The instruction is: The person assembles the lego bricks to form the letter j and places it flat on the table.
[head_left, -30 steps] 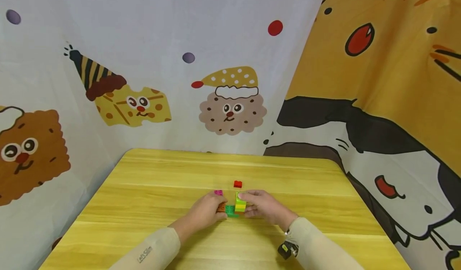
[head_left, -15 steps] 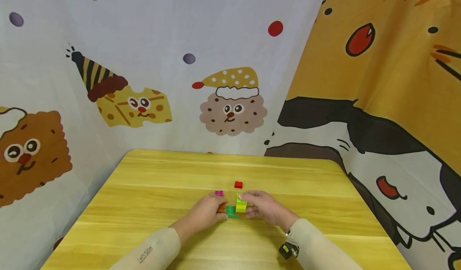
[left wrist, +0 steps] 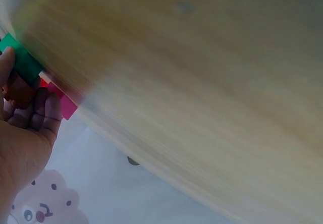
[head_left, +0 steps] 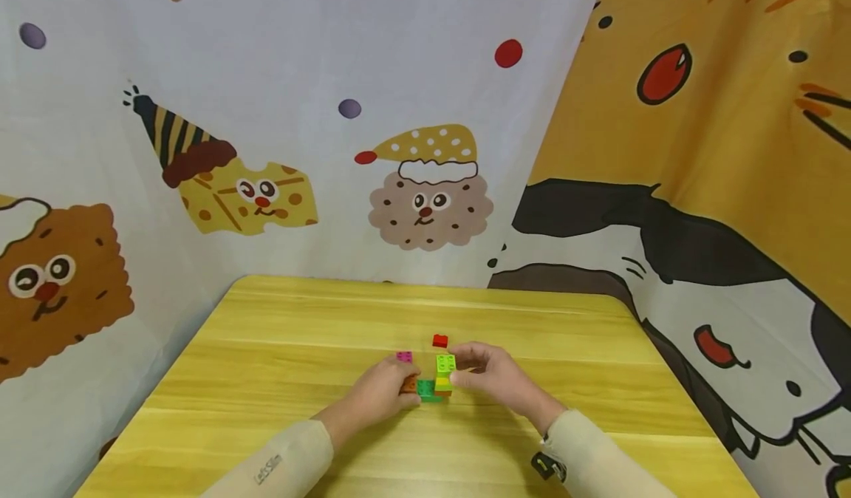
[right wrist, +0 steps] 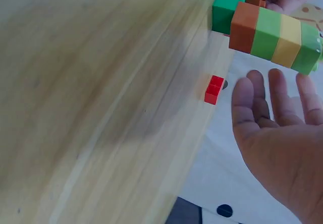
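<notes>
On the table stands a small structure of toy building bricks. Its low green brick [head_left: 425, 389] carries a tower at its right end, topped by a lime-green brick [head_left: 445, 365] with bare studs. In the right wrist view the tower runs from an orange-brown brick [right wrist: 244, 28] through a green and a yellow brick to the green top. My left hand [head_left: 379, 391] pinches another orange-brown brick [left wrist: 19, 90] at the structure's left end and hides part of it. Just right of the tower, my right hand [head_left: 500, 381] holds nothing, fingers apart and slightly bent.
Behind the tower a loose red brick [head_left: 440, 340] lies on the wooden table [head_left: 299, 321]. A pink brick [head_left: 404, 356] shows just beyond my left hand. A cartoon-printed cloth [head_left: 279, 77] hangs behind the table.
My right hand has let go of the tower and drawn a little to the right, uncovering the top studs. The left hand keeps its place and its grip.
</notes>
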Action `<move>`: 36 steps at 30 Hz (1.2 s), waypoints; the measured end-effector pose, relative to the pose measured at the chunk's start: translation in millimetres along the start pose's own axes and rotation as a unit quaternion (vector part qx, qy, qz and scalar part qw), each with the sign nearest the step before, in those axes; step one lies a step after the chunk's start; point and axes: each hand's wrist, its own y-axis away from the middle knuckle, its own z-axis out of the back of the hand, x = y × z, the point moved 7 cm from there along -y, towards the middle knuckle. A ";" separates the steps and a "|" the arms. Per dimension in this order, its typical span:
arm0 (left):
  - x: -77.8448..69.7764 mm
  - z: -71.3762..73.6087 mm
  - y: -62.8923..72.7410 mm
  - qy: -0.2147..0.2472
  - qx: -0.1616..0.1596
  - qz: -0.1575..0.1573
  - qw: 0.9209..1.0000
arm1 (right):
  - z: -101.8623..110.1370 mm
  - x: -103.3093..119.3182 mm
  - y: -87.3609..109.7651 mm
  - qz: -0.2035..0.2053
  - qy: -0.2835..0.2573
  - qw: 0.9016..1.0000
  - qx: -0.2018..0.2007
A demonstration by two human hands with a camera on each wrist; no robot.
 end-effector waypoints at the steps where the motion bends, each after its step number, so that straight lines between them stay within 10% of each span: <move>1: 0.4 -0.1 -0.1 0.002 0.001 0.001 1.000 | -0.2 1.6 0.1 0.008 0.003 1.000 -0.004; 10: 6.7 5.4 0.7 0.050 0.016 0.037 0.998 | -4.0 5.3 1.5 0.027 0.029 0.999 -0.030; 18: 25.4 34.7 -8.0 0.011 -0.065 0.059 0.996 | -6.1 -2.4 -2.8 0.026 0.029 0.999 -0.035; 29: 30.5 16.9 -33.4 -0.048 0.006 0.046 0.998 | -6.8 8.2 1.1 0.021 0.033 0.999 -0.037; 36: 37.8 15.7 -37.2 0.007 -0.003 0.069 0.998 | -3.8 -2.5 -2.3 0.024 0.039 0.998 -0.035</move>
